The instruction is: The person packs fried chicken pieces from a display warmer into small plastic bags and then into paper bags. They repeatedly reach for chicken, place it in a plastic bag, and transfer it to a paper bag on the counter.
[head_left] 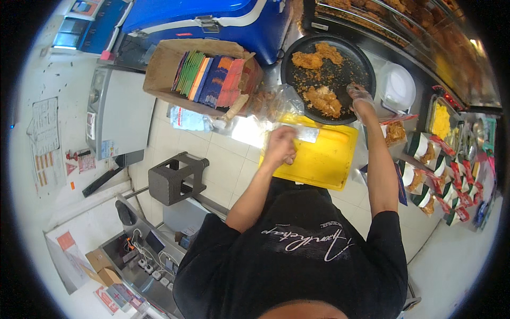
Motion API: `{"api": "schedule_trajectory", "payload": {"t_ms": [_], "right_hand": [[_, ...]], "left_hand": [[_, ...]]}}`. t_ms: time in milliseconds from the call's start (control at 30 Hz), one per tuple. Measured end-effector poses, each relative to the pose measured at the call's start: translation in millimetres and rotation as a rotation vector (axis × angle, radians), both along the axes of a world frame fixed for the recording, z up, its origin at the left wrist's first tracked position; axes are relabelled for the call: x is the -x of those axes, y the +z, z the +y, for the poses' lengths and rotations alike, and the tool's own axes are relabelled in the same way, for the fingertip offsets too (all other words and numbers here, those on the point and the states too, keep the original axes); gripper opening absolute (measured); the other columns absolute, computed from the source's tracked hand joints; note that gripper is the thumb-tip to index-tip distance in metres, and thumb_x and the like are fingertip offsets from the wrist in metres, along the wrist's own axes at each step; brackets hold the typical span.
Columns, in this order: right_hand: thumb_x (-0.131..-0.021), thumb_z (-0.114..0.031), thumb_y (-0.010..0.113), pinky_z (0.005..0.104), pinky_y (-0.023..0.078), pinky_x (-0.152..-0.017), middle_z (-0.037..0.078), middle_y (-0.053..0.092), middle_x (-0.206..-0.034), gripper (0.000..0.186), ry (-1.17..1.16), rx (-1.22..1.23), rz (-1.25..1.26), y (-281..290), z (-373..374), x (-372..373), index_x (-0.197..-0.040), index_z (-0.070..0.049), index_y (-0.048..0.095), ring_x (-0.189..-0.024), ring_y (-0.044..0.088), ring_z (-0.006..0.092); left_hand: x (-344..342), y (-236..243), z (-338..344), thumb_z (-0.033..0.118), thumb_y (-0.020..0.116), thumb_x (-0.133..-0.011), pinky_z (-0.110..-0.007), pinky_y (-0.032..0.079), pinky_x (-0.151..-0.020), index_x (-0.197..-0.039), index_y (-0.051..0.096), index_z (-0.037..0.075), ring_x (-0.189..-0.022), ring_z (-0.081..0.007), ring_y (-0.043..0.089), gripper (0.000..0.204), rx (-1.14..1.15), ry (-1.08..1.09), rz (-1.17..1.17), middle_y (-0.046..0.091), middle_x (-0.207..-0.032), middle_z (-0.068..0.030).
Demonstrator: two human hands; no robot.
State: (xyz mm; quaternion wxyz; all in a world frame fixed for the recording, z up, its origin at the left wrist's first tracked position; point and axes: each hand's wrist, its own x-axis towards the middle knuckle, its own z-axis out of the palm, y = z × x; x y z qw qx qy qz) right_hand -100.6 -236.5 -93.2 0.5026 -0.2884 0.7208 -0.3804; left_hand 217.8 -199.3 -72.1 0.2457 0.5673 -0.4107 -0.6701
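Note:
My left hand (281,146) is closed around the handle of a knife. Its broad, shiny blade (306,133) lies over the far edge of a yellow cutting board (319,167). In a clear plastic glove, my right hand (362,100) reaches over the right rim of a round black pan (365,66); its fingers look extended, with nothing visible in them. Fried breaded pieces (325,101) lie in the pan close to that hand. Another fried piece (307,60) sits farther back, with loose crumbs between.
White round lids (398,87) stand right of the pan. Several paper-wrapped fried items (419,178) crowd the right counter beside a tray of yellow food (441,121). On the left are a cardboard box (164,66) of coloured packets, a blue cooler (175,18) and a dark stool (167,183).

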Motion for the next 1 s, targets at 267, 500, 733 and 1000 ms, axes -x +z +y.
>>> {"api": "schedule_trajectory", "payload": {"t_ms": [267, 500, 733, 1000], "right_hand": [[-0.096, -0.021, 0.060, 0.0416, 0.048, -0.090, 0.001, 0.062, -0.124, 0.043, 0.178, 0.169, 0.098, -55, -16, 26, -0.138, -0.012, 0.054, -0.125, 0.053, 0.0172], [-0.092, -0.032, 0.065, 0.0371, 0.053, -0.078, 0.020, 0.071, -0.104, 0.039, -0.061, 0.367, 0.322, 55, 0, -39, -0.127, -0.014, 0.063, -0.083, 0.068, 0.0320], [-0.095, -0.038, 0.055, 0.0412, 0.050, -0.096, 0.016, 0.071, -0.112, 0.042, 0.255, 0.066, 0.440, 21, -42, -75, -0.130, -0.016, 0.062, -0.110, 0.066, 0.0321], [-0.096, -0.029, 0.065, 0.0360, 0.050, -0.090, 0.017, 0.072, -0.111, 0.038, -0.121, 0.584, 0.449, 119, -124, -18, -0.128, -0.008, 0.063, -0.101, 0.068, 0.0244]], "left_hand": [[-13, -6, -48, 0.006, 0.058, -0.089, -0.049, 0.050, -0.064, -0.096, 0.063, -0.005, -0.069, -0.0419, 0.066, 0.014, 0.639, 0.157, -0.724, 0.065, -0.073, -0.0260], [-17, 38, -40, 0.026, 0.057, -0.095, -0.055, 0.054, -0.079, -0.101, 0.068, -0.002, -0.089, -0.0476, 0.067, 0.031, 0.353, -0.126, -1.044, 0.070, -0.091, -0.0274], [-26, 101, -90, 0.035, 0.066, -0.092, -0.047, 0.054, -0.071, -0.089, 0.075, 0.002, -0.078, -0.0387, 0.069, 0.034, 0.608, -0.403, -0.891, 0.070, -0.081, -0.0208], [-23, 270, -266, 0.036, 0.057, -0.102, -0.026, 0.029, -0.057, -0.079, 0.065, 0.001, -0.065, -0.0069, 0.037, 0.042, 1.322, -0.093, -0.483, 0.047, -0.064, 0.0039]]}}
